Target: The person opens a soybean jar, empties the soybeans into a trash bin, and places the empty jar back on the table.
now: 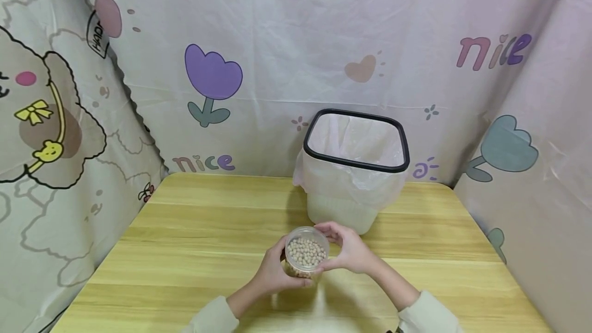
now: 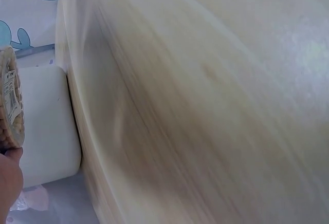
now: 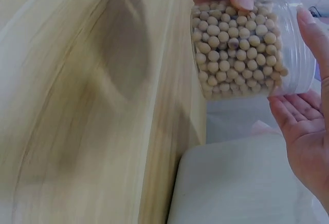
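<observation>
A clear plastic jar [image 1: 306, 252] of small round beige beans is held above the wooden table. My left hand [image 1: 274, 270] grips it around the side, thumb toward me. At the jar's clear top end, my right hand [image 1: 351, 252] has its thumb on one side and fingers on the other. The right wrist view shows the jar [image 3: 236, 52] tipped sideways in the picture, beans filling most of it below the clear top band. In the left wrist view, the jar's base [image 2: 11, 100] bears a printed label, and only part of the left hand [image 2: 9, 180] shows.
A pale waste bin [image 1: 342, 212] stands beyond my hands, toward the back of the wooden table [image 1: 185, 251]. A translucent liner bag [image 1: 351, 184] hangs over its sides under a black rim [image 1: 356, 164]. Printed cloth [image 1: 277, 55] surrounds the table at the back and sides.
</observation>
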A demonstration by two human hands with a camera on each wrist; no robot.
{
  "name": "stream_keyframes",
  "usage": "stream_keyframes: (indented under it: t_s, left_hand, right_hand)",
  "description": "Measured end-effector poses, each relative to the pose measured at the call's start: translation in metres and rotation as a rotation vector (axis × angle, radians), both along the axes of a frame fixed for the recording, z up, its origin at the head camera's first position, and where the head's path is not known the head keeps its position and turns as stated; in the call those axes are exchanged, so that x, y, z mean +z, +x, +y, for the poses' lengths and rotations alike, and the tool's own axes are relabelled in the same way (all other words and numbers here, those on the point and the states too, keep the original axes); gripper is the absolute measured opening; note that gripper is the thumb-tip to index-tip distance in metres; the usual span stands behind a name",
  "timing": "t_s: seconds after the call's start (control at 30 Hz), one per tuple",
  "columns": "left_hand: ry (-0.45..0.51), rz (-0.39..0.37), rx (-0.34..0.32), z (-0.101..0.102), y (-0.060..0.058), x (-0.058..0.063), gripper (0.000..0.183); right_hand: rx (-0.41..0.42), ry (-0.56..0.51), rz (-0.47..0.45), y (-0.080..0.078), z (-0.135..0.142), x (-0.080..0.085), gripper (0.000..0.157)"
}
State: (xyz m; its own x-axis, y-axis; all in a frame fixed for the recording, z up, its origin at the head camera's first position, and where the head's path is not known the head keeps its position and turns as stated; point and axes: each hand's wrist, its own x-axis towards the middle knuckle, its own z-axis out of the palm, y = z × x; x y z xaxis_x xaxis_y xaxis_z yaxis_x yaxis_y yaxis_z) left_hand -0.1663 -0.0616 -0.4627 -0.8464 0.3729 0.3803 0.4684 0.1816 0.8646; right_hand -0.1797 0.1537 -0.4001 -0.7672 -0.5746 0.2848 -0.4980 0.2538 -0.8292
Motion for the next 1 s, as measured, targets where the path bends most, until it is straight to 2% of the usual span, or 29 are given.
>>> stream_keyframes:
  t_s: [0.13, 0.27, 0.4, 0.5, 0.6, 0.7, 0.87, 1.0]
  left_hand:
    - [-0.005, 0.007, -0.006, 0.0, -0.001, 0.0, 0.09]
    - [-0.004, -0.015, 0.004, 0.0, -0.001, 0.0, 0.09]
    - [-0.001, -0.047, 0.042, 0.002, 0.0, 0.0, 0.09]
    - [-0.009, -0.03, 0.065, 0.005, -0.001, -0.002, 0.089]
    - [-0.013, -0.001, 0.076, 0.008, -0.002, -0.003, 0.088]
    - [-0.01, 0.007, 0.08, 0.011, -0.003, -0.005, 0.088]
    - [-0.017, -0.012, 0.077, 0.012, -0.003, -0.005, 0.09]
    - [-0.01, -0.042, 0.091, 0.012, -0.002, -0.004, 0.092]
  right_hand:
    - [0.044, -0.044, -0.037, -0.003, 0.003, -0.001, 0.073]
    - [0.042, -0.01, -0.028, -0.004, 0.005, -0.002, 0.072]
    - [-0.041, 0.099, 0.1, -0.001, 0.001, 0.001, 0.076]
    - [-0.134, 0.19, 0.199, 0.003, -0.007, 0.002, 0.084]
    - [-0.208, 0.262, 0.239, 0.008, -0.016, 0.003, 0.094]
    - [-0.245, 0.293, 0.246, 0.011, -0.022, 0.003, 0.094]
    - [-0.219, 0.268, 0.274, 0.009, -0.019, 0.004, 0.086]
    - [-0.169, 0.192, 0.228, 0.005, -0.012, 0.001, 0.083]
